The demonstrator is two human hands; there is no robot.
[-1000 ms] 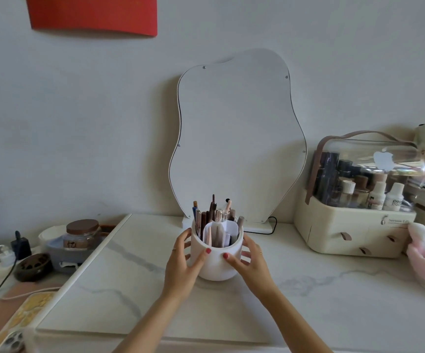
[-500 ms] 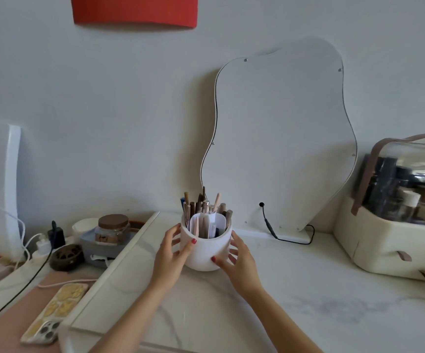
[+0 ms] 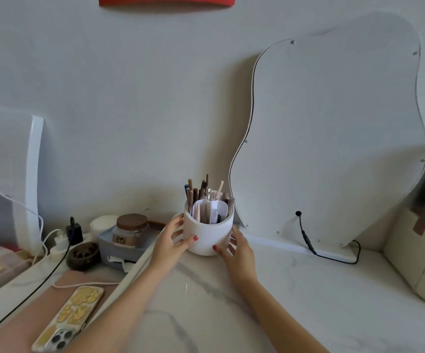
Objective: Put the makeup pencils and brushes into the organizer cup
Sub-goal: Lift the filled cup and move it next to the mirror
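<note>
The organizer cup point(image 3: 207, 235) is standing upright on the desk point(image 3: 295, 289), its pencils and brushes point(image 3: 206, 197) pointing up. The left hand point(image 3: 171, 242) and right hand point(image 3: 236, 253) are cupping its sides, fingers spread against it. No lettering is showing.

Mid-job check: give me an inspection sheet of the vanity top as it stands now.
Surface: white marble top, bare in front.
Job's things: organizer cup upright, pencils and brushes standing inside.
Clutter: lidded jar, phone on the lower shelf.
Grippers: left hand and right hand clasp the cup's sides.
Cables: black cord from the mirror; charger leads at left.
Surroundings: plain wall, cream storage case at right.
</note>
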